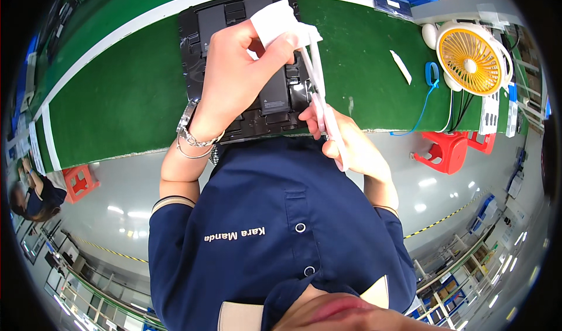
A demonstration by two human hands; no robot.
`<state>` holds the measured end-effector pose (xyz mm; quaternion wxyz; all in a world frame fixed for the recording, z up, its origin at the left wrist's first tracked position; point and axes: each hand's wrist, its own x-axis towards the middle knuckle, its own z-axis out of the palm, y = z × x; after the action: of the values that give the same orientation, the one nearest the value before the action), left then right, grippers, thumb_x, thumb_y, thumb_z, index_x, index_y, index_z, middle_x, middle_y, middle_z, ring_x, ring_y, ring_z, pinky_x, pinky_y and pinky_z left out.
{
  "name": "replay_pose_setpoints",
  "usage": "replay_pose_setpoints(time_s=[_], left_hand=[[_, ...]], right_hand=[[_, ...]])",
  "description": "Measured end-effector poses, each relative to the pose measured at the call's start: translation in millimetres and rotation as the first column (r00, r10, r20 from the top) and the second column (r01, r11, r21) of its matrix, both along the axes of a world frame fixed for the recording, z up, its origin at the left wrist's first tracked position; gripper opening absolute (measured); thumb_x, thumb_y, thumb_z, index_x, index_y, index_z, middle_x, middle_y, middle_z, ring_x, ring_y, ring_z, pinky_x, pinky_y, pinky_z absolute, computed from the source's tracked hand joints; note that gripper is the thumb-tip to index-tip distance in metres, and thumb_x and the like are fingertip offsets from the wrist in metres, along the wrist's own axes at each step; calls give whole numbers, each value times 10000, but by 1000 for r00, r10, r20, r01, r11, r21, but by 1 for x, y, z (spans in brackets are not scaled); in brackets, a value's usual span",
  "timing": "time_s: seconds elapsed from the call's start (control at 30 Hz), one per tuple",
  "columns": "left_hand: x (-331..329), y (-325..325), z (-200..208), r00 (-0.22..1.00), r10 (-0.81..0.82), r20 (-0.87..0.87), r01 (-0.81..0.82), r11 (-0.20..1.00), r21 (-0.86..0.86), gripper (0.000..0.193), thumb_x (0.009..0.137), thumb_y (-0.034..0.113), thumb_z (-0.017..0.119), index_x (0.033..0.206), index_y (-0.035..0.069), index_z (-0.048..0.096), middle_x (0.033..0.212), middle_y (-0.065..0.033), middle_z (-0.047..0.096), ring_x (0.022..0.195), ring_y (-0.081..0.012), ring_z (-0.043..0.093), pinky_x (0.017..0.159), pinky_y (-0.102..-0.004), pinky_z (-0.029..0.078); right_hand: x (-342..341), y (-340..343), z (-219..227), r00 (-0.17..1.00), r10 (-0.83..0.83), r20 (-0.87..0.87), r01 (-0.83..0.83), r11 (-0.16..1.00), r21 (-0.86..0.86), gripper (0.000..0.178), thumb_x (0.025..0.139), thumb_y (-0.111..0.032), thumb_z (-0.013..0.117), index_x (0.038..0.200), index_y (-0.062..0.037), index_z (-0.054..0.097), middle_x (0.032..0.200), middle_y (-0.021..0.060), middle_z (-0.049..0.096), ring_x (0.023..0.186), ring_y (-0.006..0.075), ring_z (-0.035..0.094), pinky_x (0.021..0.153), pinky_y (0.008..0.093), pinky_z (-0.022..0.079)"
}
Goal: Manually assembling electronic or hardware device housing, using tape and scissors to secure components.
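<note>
Head view, 1 frame. The picture is showing the person's own torso at the lower edge and the green counter point(117, 97) across the top, so the scene is reading as inverted against the rig note; sides below are being taken from the picture, and I cannot tell them with certainty.

The left hand point(234, 73) is closing thumb and fingers on a white cloth point(275, 18), pinching it tight above a black opened device point(246, 67) that is lying flat on the counter. The right hand point(345, 141) is curling shut around the lower end of a long white strip point(322, 103).

Key relation: the strip is running with its long axis from the cloth pinch down and to the right into the right hand, taut between the 2 hands. The device is sitting directly under the left hand, which is the nearer one; the right hand is holding off its near edge, just beside it.

Elsewhere on the counter: a yellow fan point(471, 59), a blue strap point(432, 73) and a small white stick point(401, 66), all well apart from the hands. A red stool point(448, 149) is standing on the floor.
</note>
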<state>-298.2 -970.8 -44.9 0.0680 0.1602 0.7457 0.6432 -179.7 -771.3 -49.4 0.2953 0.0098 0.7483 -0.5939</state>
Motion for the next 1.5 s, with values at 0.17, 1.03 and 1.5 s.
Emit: replay_pose_setpoints(time_s=[0.17, 1.03, 1.5], left_hand=[[5, 8, 0, 999, -49, 7, 49, 998, -41, 204, 887, 221, 690, 915, 25, 741, 713, -11, 704, 611, -42, 590, 562, -218, 444], [5, 17, -1, 994, -84, 71, 78, 994, 81, 192, 908, 174, 646, 962, 9, 726, 732, -21, 697, 682, -50, 624, 621, -216, 469], [4, 18, -2, 992, -80, 99, 68, 990, 125, 165, 915, 121, 618, 925, -17, 707, 730, -20, 688, 685, -54, 609, 628, -211, 463]], right_hand=[[3, 2, -1, 998, -63, -21, 63, 998, -5, 539, 758, -384, 706, 1122, -17, 551, 820, 61, 528, 732, 194, 550, 666, 344, 469], [16, 3, -5, 967, -202, -157, 198, 979, -38, 316, 834, -277, 758, 854, -15, 582, 589, 20, 520, 508, 97, 484, 479, 280, 374], [14, -9, -8, 933, -294, -207, 307, 951, 32, 132, 854, -104, 721, 819, -15, 630, 541, 24, 565, 472, 66, 519, 446, 251, 387]])
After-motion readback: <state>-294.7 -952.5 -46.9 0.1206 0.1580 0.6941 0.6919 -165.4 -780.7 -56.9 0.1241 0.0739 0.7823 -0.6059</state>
